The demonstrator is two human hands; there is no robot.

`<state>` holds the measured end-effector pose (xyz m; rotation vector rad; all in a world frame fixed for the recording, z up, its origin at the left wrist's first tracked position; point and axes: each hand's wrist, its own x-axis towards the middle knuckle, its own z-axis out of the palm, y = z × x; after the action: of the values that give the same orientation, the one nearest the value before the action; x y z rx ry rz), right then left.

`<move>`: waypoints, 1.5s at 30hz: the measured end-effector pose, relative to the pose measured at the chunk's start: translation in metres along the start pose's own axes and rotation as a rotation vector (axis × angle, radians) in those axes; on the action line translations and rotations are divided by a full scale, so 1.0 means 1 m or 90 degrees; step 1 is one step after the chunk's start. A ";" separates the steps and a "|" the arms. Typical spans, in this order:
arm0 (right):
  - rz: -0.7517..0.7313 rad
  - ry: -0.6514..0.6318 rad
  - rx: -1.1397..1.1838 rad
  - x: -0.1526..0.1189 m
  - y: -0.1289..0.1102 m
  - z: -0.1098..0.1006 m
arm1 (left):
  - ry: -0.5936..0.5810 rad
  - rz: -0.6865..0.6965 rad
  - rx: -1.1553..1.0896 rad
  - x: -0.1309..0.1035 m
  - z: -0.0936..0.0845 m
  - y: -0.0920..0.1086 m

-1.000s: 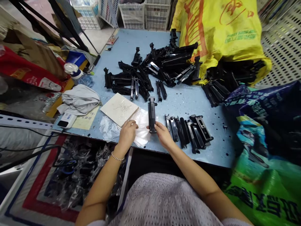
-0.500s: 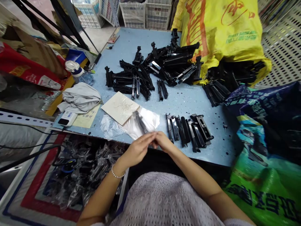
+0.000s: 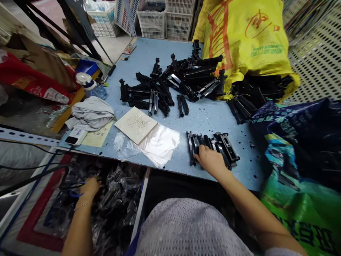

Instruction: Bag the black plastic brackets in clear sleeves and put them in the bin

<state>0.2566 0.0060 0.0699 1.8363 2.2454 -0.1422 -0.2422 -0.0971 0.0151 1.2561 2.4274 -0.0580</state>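
Over the open drawer (image 3: 146, 185) at the lower left is my left hand (image 3: 91, 187), among black parts in clear bags (image 3: 117, 188); its fingers are blurred and what they hold, if anything, does not show. On the blue table (image 3: 165, 46), my right hand (image 3: 211, 160) has its fingers curled on a black part (image 3: 196, 142) near the left end of a row of black parts (image 3: 226, 145). Thin clear bags (image 3: 162, 142) lie by a beige square board (image 3: 135, 124) with small bits on it. A loose pile of black parts (image 3: 186, 76) lies farther back.
A yellow sack (image 3: 247, 39) spills more black parts at the back right. A green and blue bag (image 3: 301, 192) stands at the right. At the left are a grey cloth (image 3: 92, 113), a white device (image 3: 76, 136) and a bottle (image 3: 93, 87). White crates (image 3: 151, 23) stand behind.
My hands, together at the table's front edge before, have parted: the left went down over the drawer, the right moved onto the row. The bagged dark part between them is gone from the table edge.
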 end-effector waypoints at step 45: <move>-0.032 -0.167 1.436 0.057 -0.079 0.017 | -0.144 0.356 -0.797 -0.013 0.033 0.255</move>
<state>0.1711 0.0399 0.0336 1.5769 1.2596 -3.5047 -0.0229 0.0367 0.0266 1.0844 1.3069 1.1805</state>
